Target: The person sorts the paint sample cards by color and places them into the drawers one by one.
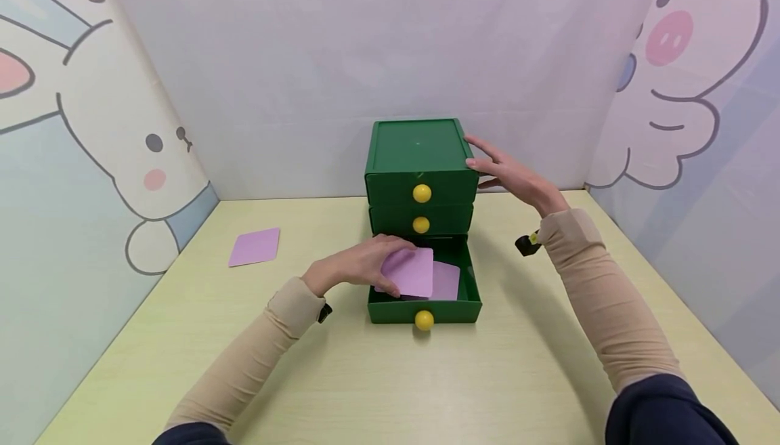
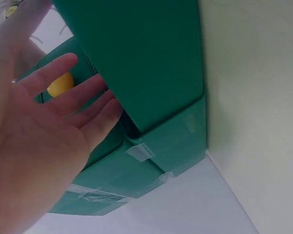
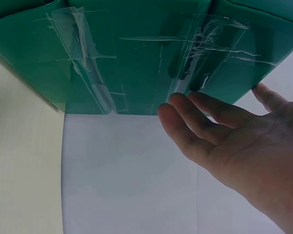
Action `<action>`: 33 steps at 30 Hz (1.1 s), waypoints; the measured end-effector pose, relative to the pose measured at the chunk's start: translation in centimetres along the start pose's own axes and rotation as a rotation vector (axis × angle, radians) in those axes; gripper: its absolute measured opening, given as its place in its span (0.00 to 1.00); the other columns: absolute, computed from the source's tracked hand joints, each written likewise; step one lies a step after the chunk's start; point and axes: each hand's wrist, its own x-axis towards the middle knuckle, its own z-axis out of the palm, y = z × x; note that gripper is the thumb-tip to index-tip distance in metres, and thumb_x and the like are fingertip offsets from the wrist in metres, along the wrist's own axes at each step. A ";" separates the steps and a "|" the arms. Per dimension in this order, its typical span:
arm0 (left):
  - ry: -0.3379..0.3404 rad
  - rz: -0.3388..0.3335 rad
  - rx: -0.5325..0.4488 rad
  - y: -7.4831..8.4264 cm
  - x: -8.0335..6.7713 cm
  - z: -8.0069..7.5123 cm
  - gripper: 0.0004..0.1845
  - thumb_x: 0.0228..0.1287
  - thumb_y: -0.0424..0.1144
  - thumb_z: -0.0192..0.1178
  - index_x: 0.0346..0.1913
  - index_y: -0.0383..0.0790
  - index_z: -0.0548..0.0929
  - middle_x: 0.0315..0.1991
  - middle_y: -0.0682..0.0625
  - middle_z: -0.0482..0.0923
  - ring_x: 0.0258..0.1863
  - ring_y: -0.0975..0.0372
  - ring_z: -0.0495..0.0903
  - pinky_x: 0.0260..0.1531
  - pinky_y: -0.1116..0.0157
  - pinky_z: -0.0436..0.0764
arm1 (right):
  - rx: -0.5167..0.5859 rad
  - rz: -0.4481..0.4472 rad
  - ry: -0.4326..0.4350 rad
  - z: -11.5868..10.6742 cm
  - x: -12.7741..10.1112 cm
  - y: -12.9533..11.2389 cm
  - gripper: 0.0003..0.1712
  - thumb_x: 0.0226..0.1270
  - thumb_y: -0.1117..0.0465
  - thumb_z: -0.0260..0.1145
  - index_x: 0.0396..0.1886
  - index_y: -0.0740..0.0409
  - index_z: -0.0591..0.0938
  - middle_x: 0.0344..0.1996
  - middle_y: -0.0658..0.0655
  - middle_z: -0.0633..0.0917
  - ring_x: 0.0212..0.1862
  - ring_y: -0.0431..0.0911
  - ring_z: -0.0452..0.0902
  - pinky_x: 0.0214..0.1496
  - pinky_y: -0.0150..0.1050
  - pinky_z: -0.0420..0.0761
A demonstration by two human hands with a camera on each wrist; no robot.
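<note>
On the head view I see a green three-drawer cabinet (image 1: 420, 160) standing at the back of the pale yellow table (image 1: 426, 377), close to the rear wall. The top two drawers are closed, each with a yellow knob; the bottom drawer (image 1: 424, 309) is pulled out toward me.

My left hand (image 1: 359, 263) is over the open drawer. Its fingers and thumb pinch a pink card (image 1: 409, 272) by the left edge, and the card sits tilted over the drawer opening. A second pink card (image 1: 447, 281) lies flat inside the drawer, partly covered by the held one. A third pink card (image 1: 254, 246) lies on the table well to the left, apart from the cabinet.

My right hand (image 1: 508, 174) is at the cabinet's right side, near the top. The fingers are straight and spread (the right wrist view confirms this, with fingertips (image 3: 173, 109) at the taped green wall); the fingertips touch the cabinet's upper right edge, and the hand grips nothing.

The left wrist view shows the palm, a yellow knob (image 2: 60, 84) and green panels; the card is not visible there.
</note>
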 end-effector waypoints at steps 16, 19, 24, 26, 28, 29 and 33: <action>0.505 -0.659 -0.007 -11.2 -9.5 -4.6 0.36 0.66 0.53 0.59 0.59 0.20 0.70 0.57 0.23 0.70 0.58 0.33 0.67 0.57 0.40 0.71 | -0.002 -0.001 -0.007 0.4 -0.7 -1.5 0.40 0.74 0.44 0.51 0.77 0.31 0.42 0.79 0.47 0.39 0.77 0.57 0.49 0.70 0.63 0.62; 0.432 -0.891 0.022 -13.5 -10.9 -3.8 0.44 0.67 0.58 0.54 0.62 0.15 0.60 0.58 0.15 0.61 0.59 0.26 0.59 0.57 0.35 0.66 | -0.004 0.012 0.001 0.1 -0.4 -0.8 0.40 0.73 0.42 0.52 0.77 0.29 0.43 0.78 0.46 0.40 0.77 0.55 0.48 0.70 0.63 0.63; 0.275 -1.077 0.105 -14.9 -11.7 -2.9 0.55 0.66 0.65 0.50 0.63 0.07 0.51 0.55 0.08 0.58 0.55 0.23 0.63 0.56 0.36 0.67 | -0.002 0.012 0.007 0.0 -0.3 -0.1 0.40 0.72 0.41 0.53 0.76 0.27 0.44 0.78 0.46 0.42 0.76 0.54 0.50 0.69 0.62 0.64; 0.234 -1.132 0.119 -15.1 -11.6 -2.8 0.58 0.65 0.67 0.48 0.64 0.07 0.47 0.56 0.08 0.57 0.55 0.23 0.64 0.55 0.37 0.68 | 0.002 0.007 0.009 0.1 -0.3 0.0 0.40 0.72 0.41 0.54 0.76 0.27 0.44 0.78 0.46 0.42 0.76 0.54 0.51 0.69 0.62 0.64; 0.217 -1.186 0.105 -15.3 -11.5 -2.6 0.60 0.64 0.69 0.47 0.66 0.08 0.43 0.59 0.08 0.54 0.57 0.22 0.62 0.57 0.37 0.67 | 0.006 0.005 0.009 0.1 -0.3 0.0 0.40 0.72 0.41 0.54 0.76 0.27 0.44 0.78 0.46 0.42 0.76 0.54 0.50 0.69 0.62 0.64; 0.215 -1.209 0.090 -15.5 -11.4 -2.5 0.61 0.64 0.69 0.47 0.67 0.09 0.41 0.60 0.08 0.52 0.59 0.22 0.61 0.58 0.37 0.66 | 0.005 0.005 0.008 0.1 -0.3 -0.1 0.40 0.72 0.41 0.54 0.76 0.27 0.44 0.78 0.46 0.42 0.76 0.54 0.50 0.69 0.62 0.64; 0.224 -1.256 0.068 -16.1 -11.2 -2.0 0.61 0.64 0.68 0.47 0.68 0.11 0.40 0.63 0.10 0.51 0.61 0.24 0.60 0.59 0.38 0.66 | -0.004 0.006 0.005 0.1 -0.3 -0.1 0.40 0.72 0.41 0.53 0.76 0.27 0.44 0.78 0.47 0.42 0.78 0.53 0.46 0.70 0.62 0.64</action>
